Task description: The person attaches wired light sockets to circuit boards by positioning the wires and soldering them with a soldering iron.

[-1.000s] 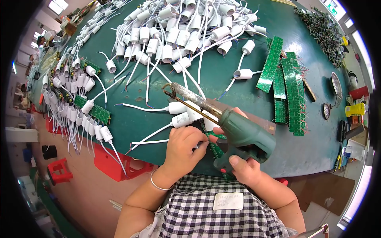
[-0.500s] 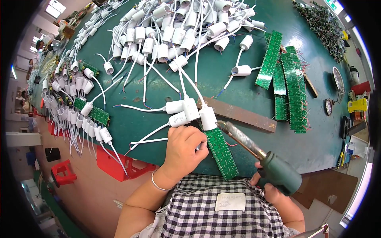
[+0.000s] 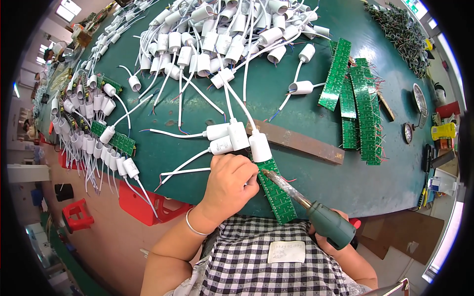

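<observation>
My right hand (image 3: 323, 241) grips a soldering iron (image 3: 330, 227) by its dark green handle. The iron's tip rests at the upper part of a green circuit board (image 3: 277, 195), just below a white lamp socket (image 3: 260, 147) lying over the board's far end. Beside that spot is my left hand (image 3: 232, 180), fingers pinched together; whatever lies between them is hidden. Two or three more white sockets (image 3: 221, 144) with white cables lie just beyond my left hand, their cables running off to the left. The board's near end reaches my checked apron.
A brown metal bar (image 3: 301, 143) lies behind the board. At the back is a large heap of white sockets (image 3: 202, 64). More sockets joined to boards (image 3: 118, 140) crowd the left edge. Stacked green boards (image 3: 365, 113) and a wire pile (image 3: 402, 39) lie right.
The soldering iron has moved left and down, its tip going from beside the socket onto the board. My left hand has hardly moved.
</observation>
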Motion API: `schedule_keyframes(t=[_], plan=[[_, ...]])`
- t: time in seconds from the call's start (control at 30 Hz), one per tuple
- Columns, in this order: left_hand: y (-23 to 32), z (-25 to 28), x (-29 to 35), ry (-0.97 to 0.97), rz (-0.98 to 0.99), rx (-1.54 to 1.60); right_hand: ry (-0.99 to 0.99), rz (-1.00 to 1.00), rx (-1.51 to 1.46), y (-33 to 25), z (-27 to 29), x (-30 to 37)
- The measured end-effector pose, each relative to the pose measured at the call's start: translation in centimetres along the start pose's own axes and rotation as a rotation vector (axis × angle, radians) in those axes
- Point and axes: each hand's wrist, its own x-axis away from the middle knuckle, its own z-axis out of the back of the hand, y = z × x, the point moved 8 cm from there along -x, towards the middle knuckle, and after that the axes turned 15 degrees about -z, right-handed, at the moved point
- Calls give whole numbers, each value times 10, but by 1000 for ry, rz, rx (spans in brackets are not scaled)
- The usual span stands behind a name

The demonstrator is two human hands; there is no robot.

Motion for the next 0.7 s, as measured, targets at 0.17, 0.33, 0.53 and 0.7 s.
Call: schedule_keyframes(t=[0.17,0.33,0.53,0.7], plan=[[-2,0,1,9,-15,5,-10,34,-24,-5,-1,-3],[-1,0,1,17,-25,7,-7,50,-31,-8,1,-3],[-2,1,2,32,-25,9,-51,56,-91,-7,1,-3],[-1,1,2,39,-26,7,45,37,-128,2,2,4]])
